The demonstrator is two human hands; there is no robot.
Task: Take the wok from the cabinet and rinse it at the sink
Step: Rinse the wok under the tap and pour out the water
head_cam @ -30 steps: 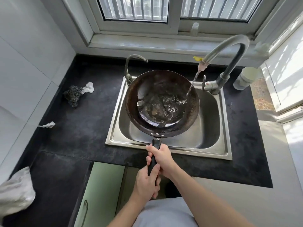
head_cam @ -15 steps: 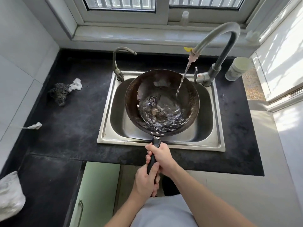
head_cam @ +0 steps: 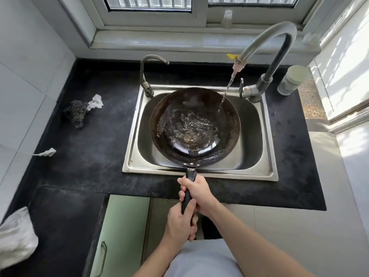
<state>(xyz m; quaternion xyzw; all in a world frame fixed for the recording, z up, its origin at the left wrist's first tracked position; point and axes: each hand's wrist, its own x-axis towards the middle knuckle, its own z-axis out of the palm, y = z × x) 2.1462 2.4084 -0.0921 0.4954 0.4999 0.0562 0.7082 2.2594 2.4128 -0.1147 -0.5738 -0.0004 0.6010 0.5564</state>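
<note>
I am holding the wok [head_cam: 194, 124] over the stainless sink [head_cam: 267, 172] by its black handle [head_cam: 187, 193]. My right hand [head_cam: 196, 191] is gripping the handle nearer the pan, fingers closed around it, and my left hand [head_cam: 180, 221] is wrapping the handle's end just behind, fingers also closed on it. The tall curved faucet [head_cam: 267, 37] is pouring a thin stream of water [head_cam: 226, 92] onto the wok's far right inner wall, and water is pooling and rippling across the dark bottom. A smaller second tap [head_cam: 146, 74] is standing at the sink's back left corner. On the black table [head_cam: 95, 140] to the left, a steel scouring pad [head_cam: 76, 113] is lying touching a white scrap [head_cam: 96, 100]. A lidded jar [head_cam: 292, 79] is sitting right of the faucet.
</note>
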